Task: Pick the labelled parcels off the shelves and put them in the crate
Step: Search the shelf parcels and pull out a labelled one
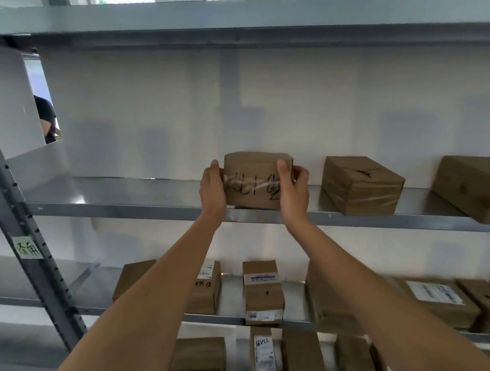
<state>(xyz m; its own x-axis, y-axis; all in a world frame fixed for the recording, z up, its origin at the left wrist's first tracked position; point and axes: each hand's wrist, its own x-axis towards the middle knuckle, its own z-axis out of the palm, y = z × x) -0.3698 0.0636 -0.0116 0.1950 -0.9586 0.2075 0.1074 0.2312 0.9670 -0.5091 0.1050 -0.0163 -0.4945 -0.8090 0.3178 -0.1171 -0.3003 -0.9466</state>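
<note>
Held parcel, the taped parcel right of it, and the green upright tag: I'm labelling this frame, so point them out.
Held parcel (252, 185), head view, front face with handwriting.
Taped parcel (361, 185), head view, its top face.
Green tag (29, 247), head view, middle of the tag.

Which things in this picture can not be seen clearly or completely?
- Crate: not in the head view at all.
- Writing on the held box: head view, blurred and partly covered by the left hand and right hand.
- Box at far right: head view, cut off by the right edge.
- Printed labels on the lower boxes: head view, too small and blurred to read.
</note>
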